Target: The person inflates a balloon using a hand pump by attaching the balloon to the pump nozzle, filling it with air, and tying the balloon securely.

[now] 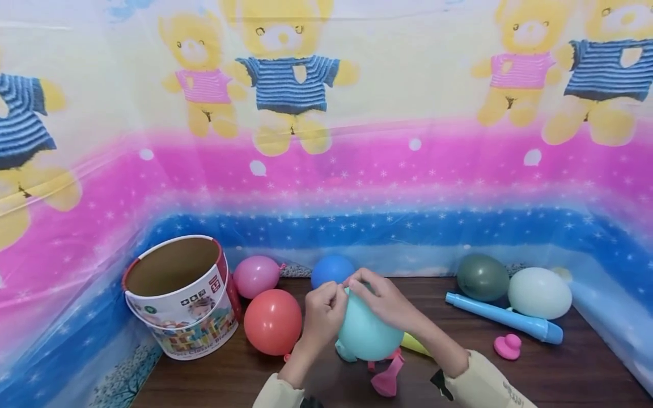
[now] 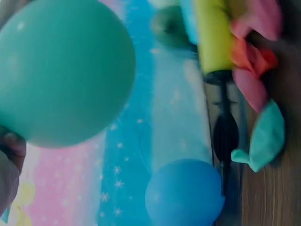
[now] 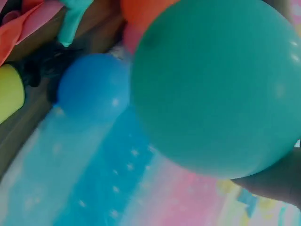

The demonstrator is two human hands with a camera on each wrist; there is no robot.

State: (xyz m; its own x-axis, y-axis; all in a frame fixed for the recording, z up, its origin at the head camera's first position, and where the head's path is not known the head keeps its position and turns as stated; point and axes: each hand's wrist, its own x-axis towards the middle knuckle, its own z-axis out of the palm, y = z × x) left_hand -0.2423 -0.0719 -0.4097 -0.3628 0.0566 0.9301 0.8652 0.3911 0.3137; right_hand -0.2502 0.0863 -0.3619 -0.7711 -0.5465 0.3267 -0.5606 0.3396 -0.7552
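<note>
Hands meet at the top of a teal balloon [image 1: 366, 334], held just above the wooden table [image 1: 561, 374] near the front edge. The left hand [image 1: 323, 313] has its fingers curled tight, pinching the balloon's neck; the right hand [image 1: 380, 300] lies over the balloon's upper side with fingers bent, fingertips also nipping the neck at about 11 o'clock of the balloon. Under the balloon lie limp balloons, a pink one [image 1: 388, 381] at 6 o'clock and a yellow pump [image 1: 415, 344] at 4 o'clock. A red balloon [image 1: 272, 322] sits just beside the left hand at 9 o'clock. Farther out at 3 o'clock rest a blue pump [image 1: 505, 317] and a small pink duck [image 1: 507, 346]. Beyond the hands, a blue balloon [image 1: 333, 270] sits at 12 o'clock, a pink balloon [image 1: 256, 276] at 10 o'clock next to an open bucket [image 1: 178, 297], and a dark green balloon [image 1: 482, 277] and a pale balloon [image 1: 539, 292] at 2 o'clock.
</note>
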